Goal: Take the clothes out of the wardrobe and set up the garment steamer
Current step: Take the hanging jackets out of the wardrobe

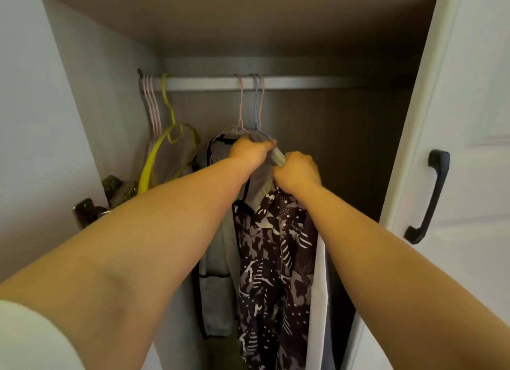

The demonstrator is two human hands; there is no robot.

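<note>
Inside the open wardrobe (110, 66) a grey rail (303, 83) carries three hangers (249, 105), two pink and one blue. From them hang a grey garment (218, 245), a dark patterned shirt (270, 259) and a white garment (317, 300). My left hand (248, 150) is closed on the grey collar at the top of the bunch. My right hand (298, 172) grips the cloth just to the right, above the patterned shirt. No steamer is in view.
Empty pink hangers (151, 107) and a yellow hanger (171, 127) hang at the rail's left end over a grey item. The white door (474, 94) with a black handle (430, 196) stands open at right. A metal hinge (88, 211) sticks out at left.
</note>
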